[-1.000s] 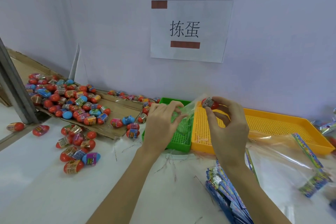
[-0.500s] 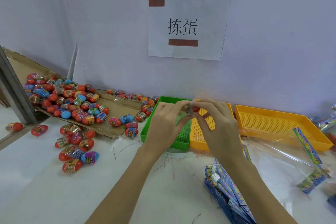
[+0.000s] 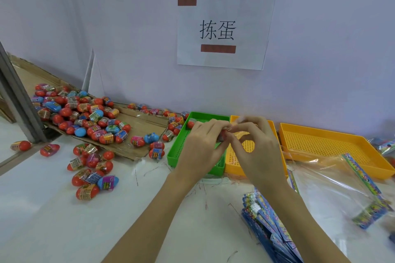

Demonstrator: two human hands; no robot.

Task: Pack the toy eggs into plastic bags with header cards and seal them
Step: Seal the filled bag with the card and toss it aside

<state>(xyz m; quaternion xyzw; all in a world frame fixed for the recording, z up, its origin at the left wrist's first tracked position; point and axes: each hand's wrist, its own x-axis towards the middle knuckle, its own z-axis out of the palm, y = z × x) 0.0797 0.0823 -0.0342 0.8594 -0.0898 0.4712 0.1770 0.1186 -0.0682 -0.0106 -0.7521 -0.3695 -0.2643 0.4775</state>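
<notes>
My left hand (image 3: 201,147) and my right hand (image 3: 255,149) meet fingertip to fingertip above the green tray (image 3: 181,151) and the yellow tray (image 3: 234,166). Between the fingertips sits a red toy egg (image 3: 223,135), mostly hidden, pinched by my right thumb and forefinger. My left fingers grip a small clear plastic bag (image 3: 240,120), which shows only as a faint film around the egg. A stack of blue printed header cards (image 3: 269,222) lies on the white table by my right forearm.
Many toy eggs are heaped on a cardboard sheet (image 3: 141,121) at the left, and several loose eggs (image 3: 92,168) lie on the table. A second yellow tray (image 3: 333,147) stands at the right. Clear bags with header cards (image 3: 352,179) lie in front of it.
My right hand has brought the egg leftward to the bag in my left hand. Both hands are now pressed together around it.
</notes>
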